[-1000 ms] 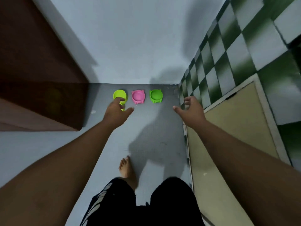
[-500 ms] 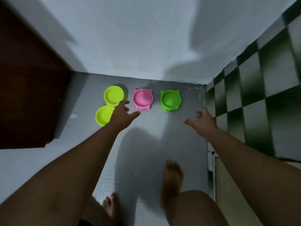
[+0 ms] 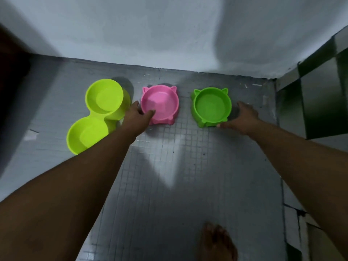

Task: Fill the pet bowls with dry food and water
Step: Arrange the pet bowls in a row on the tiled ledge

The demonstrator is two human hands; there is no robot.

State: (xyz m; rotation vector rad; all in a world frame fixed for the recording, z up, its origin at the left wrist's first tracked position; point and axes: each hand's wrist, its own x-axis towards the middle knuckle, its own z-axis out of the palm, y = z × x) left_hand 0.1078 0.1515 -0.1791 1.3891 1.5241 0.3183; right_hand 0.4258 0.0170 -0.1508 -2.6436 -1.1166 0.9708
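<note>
From the head view, the task looks barely begun: all the bowls on the floor (image 3: 169, 194) appear empty, so food and water are both still to do. The left grip (image 3: 136, 115) pinches the pink bowl (image 3: 160, 104) at its near-left rim, thumb inside. Right of the pink bowl, the right grip (image 3: 244, 117) curls round the green bowl (image 3: 211, 107). Left of it lies the yellow-green double bowl (image 3: 98, 113), untouched.

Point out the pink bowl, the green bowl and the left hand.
pink bowl (image 3: 162, 102), head view, inner floor.
green bowl (image 3: 211, 108), head view, inner floor.
left hand (image 3: 136, 117), head view, back of the hand.
</note>
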